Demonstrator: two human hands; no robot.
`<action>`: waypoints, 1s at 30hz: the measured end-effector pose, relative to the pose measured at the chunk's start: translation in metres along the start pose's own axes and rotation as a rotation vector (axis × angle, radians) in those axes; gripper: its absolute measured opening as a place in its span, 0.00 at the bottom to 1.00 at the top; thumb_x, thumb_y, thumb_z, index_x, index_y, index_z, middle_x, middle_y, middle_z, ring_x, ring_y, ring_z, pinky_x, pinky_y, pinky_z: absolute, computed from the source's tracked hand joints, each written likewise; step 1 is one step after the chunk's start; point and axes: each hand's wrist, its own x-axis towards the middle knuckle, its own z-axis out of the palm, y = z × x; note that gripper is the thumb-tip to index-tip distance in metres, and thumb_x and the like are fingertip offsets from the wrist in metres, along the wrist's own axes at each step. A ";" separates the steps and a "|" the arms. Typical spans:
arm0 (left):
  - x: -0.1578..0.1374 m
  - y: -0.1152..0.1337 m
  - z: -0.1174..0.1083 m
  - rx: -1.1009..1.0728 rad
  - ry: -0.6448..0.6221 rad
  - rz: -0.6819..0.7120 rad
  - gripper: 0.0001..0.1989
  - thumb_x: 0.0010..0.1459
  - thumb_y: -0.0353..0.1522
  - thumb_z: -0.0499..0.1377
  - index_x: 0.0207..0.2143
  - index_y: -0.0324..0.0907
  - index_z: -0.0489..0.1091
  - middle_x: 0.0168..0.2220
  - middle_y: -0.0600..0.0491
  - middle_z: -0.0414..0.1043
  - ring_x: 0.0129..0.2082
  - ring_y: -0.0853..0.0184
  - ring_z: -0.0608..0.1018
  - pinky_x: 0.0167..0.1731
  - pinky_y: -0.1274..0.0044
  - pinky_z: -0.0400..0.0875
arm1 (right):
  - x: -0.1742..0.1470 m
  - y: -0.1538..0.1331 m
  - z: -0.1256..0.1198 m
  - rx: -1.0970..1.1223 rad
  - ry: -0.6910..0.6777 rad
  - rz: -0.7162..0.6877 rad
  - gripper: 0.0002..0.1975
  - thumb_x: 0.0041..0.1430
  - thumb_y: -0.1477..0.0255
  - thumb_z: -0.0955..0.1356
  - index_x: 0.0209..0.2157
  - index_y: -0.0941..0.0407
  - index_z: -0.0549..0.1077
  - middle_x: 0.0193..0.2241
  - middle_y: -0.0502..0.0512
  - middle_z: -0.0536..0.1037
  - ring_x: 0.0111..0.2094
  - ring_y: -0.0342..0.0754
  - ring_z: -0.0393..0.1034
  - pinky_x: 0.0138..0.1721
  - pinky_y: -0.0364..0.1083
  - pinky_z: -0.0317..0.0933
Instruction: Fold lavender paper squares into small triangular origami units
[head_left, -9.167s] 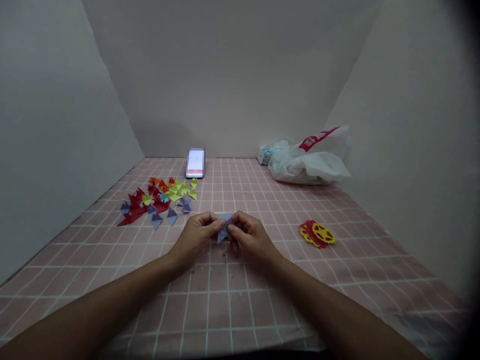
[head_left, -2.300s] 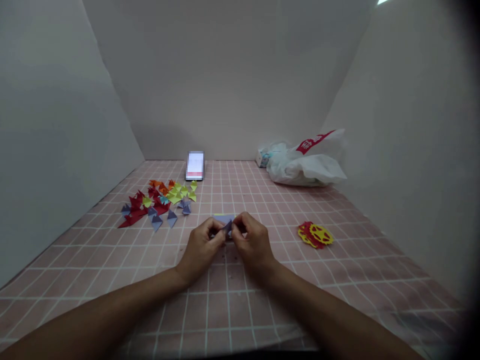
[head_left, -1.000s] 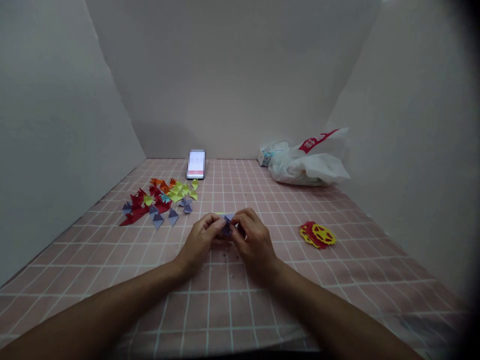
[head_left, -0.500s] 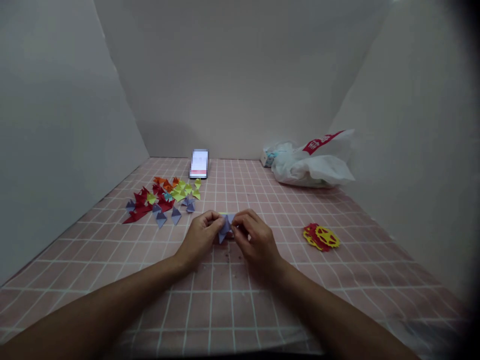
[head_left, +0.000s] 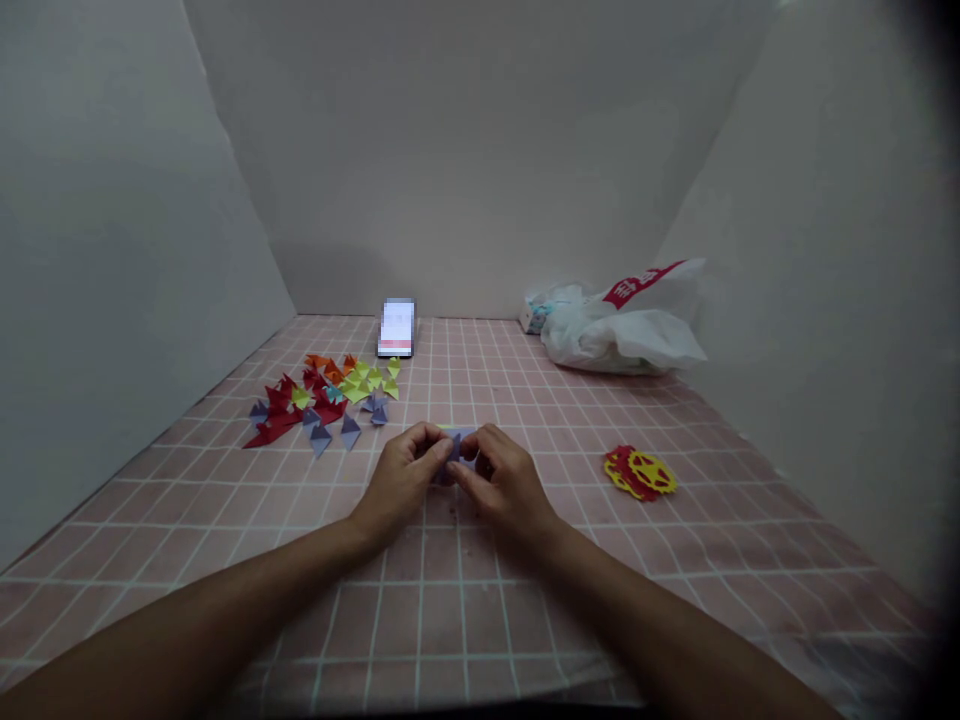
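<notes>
A piece of folded purple paper (head_left: 454, 444) is held between my two hands above the middle of the table. My left hand (head_left: 409, 472) pinches its left side with thumb and index finger. On the other side, my right hand (head_left: 504, 476) has its fingers curled round the paper, with the thumb pressed near its lower middle. A thin yellow edge shows just behind the purple paper. Fingers cover much of the piece, so its full shape is hidden.
Several folded paper pieces (head_left: 330, 396) in red, orange, yellow and purple lie at the left. A phone (head_left: 397, 328) stands behind them. Red and yellow cut-out discs (head_left: 641, 474) lie at the right. A white plastic bag (head_left: 622, 335) rests at the back right beside a small box (head_left: 533, 315).
My right thumb has moved left and upward across the purple paper, closer to my left thumb. The paper's lower point, visible before, is now mostly covered.
</notes>
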 end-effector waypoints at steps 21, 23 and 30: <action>0.004 0.000 -0.004 0.153 0.024 0.055 0.09 0.51 0.36 0.64 0.33 0.38 0.75 0.31 0.51 0.75 0.31 0.65 0.77 0.31 0.75 0.75 | 0.001 -0.001 -0.001 0.006 0.022 0.031 0.08 0.60 0.79 0.64 0.27 0.55 0.66 0.26 0.50 0.69 0.29 0.46 0.65 0.31 0.46 0.56; 0.004 0.001 -0.004 0.162 0.027 0.057 0.09 0.52 0.36 0.63 0.32 0.38 0.76 0.31 0.50 0.75 0.31 0.65 0.77 0.31 0.74 0.76 | 0.001 -0.001 -0.002 0.008 0.023 0.035 0.08 0.60 0.79 0.64 0.27 0.55 0.66 0.26 0.50 0.69 0.28 0.46 0.64 0.31 0.45 0.56; 0.004 -0.001 -0.005 0.193 0.016 0.085 0.09 0.52 0.35 0.63 0.34 0.39 0.76 0.31 0.51 0.76 0.31 0.65 0.77 0.31 0.75 0.75 | 0.001 0.000 -0.003 0.013 0.015 0.036 0.08 0.60 0.78 0.64 0.27 0.55 0.66 0.26 0.50 0.69 0.28 0.46 0.64 0.31 0.45 0.55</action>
